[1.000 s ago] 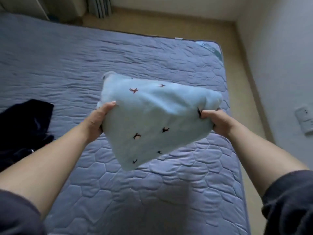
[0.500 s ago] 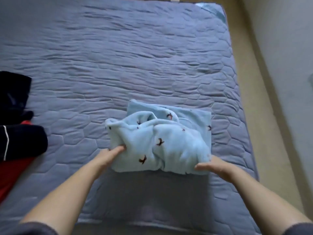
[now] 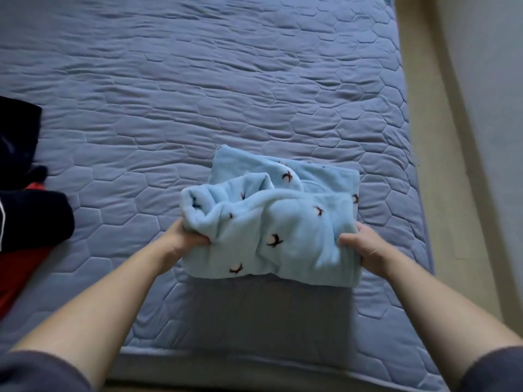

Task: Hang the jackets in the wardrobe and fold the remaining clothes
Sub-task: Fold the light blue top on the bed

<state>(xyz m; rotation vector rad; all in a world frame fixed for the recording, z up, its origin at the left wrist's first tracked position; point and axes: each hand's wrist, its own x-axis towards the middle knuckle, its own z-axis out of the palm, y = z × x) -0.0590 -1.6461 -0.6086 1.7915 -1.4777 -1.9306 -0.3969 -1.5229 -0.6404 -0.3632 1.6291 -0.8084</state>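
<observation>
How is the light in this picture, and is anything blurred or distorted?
Head view: dim, soft light; a soft shadow lies on the mattress, camera-side of the light blue garment; the dark clothes at left lose detail; forearms stretch toward the corners.

We find nothing we can read: no words, labels, brands or numbers. The light blue fleece garment (image 3: pixel 294 222) carries only small dark bird-like marks, a printed pattern and not lettering.

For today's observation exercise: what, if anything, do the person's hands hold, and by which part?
Both grip the folded light blue fleece garment: the left hand bunches its left edge, the right hand its right edge.
</observation>
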